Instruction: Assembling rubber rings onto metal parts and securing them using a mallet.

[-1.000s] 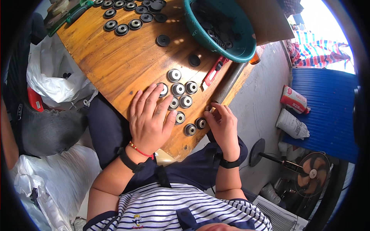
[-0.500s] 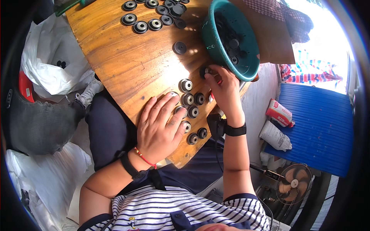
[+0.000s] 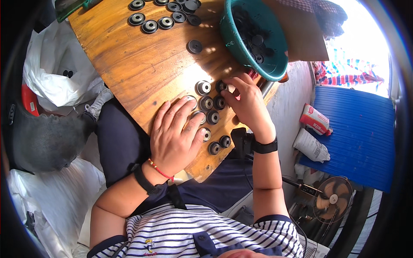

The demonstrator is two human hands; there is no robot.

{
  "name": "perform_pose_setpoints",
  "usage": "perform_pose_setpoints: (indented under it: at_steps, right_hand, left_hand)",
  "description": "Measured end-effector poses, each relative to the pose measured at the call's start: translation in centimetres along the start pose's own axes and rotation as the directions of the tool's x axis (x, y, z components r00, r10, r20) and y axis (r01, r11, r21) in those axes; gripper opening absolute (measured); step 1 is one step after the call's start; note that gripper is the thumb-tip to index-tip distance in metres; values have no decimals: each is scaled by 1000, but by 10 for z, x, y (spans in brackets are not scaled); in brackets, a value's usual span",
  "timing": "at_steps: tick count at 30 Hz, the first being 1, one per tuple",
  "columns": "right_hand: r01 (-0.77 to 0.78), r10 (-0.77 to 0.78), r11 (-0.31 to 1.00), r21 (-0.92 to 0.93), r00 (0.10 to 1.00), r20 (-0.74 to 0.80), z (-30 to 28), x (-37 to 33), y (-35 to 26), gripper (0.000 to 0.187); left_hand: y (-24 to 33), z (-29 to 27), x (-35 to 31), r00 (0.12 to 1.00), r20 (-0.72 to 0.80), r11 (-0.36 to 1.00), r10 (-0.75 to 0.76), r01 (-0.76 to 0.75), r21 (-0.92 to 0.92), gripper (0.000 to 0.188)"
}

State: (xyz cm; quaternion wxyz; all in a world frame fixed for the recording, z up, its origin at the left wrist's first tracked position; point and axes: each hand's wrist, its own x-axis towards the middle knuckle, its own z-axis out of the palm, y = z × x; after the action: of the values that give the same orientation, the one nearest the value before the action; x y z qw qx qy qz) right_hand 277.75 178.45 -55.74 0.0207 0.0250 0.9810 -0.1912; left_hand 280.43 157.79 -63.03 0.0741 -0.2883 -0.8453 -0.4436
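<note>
My left hand (image 3: 174, 133) lies on the wooden table with fingers stretched out, its fingertips resting on black-rimmed bearing wheels (image 3: 198, 117) at the left of a cluster. With thumb and index finger, my right hand (image 3: 250, 103) grips a small black bearing wheel (image 3: 221, 86) at the cluster's upper right. Just left of that piece is a wheel with a bright metal ring (image 3: 203, 87). More wheels (image 3: 207, 102) sit below it, and two dark ones (image 3: 225, 141) are near the table corner. The right hand's other fingers are curled and partly hidden.
A green basin (image 3: 254, 38) of black parts stands beyond my right hand. Along the far edge lie more wheels (image 3: 150, 26) and black discs (image 3: 179, 16), with one lone disc (image 3: 195, 46) nearer. A blue corrugated panel (image 3: 352, 133) and a fan (image 3: 333, 198) are at right.
My right hand has moved slightly left and down from beside the basin, bringing its bearing wheel to the cluster. My left hand keeps its place on the wheels. The whole view has shifted a little.
</note>
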Motion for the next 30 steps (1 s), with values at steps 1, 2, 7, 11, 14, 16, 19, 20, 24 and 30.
perform_pose_setpoints:
  at_steps: [1,2,7,11,14,16,19,20,24,30]
  right_hand:
    - [31,-31,1000,-5,999,-22,-2,-1,-2,24]
    - [-29,28,1000,-9,997,-76,-4,-6,3,21]
    - [-564,515,825,15,742,-430,-8,-38,71,45]
    - [-332,401,916,226,726,-559,25,-16,147,62]
    - [-217,623,453,864,771,-133,-7,-22,121,27]
    - [-156,601,432,888,784,-154,-26,-58,96,20]
    - [279,422,263,924,827,-370,-36,-141,73,45]
    - [354,358,212,911,840,-409,-40,-165,57,59]
    - [122,319,499,858,894,-313,-50,-227,19,48]
    - [-464,276,565,682,885,375,-17,-265,-17,50]
  left_hand:
    - [-1,-1,0,1000,-8,1000,-5,5,9,29]
    - [-2,-2,0,1000,-9,1000,6,-6,12,29]
    - [0,-4,-7,982,-154,984,110,-130,-124,25]
    - [23,-5,-26,985,-19,959,171,-170,-228,26]
    - [39,-5,-43,983,101,979,151,-135,-153,40]
    - [47,2,-47,983,113,984,145,-132,-118,44]
    - [56,15,-49,991,91,994,98,-93,-60,51]
    - [56,18,-47,990,86,994,110,-108,-25,52]
    - [51,20,-45,980,117,987,159,-161,12,55]
    - [41,6,-63,941,262,977,212,-196,-86,65]
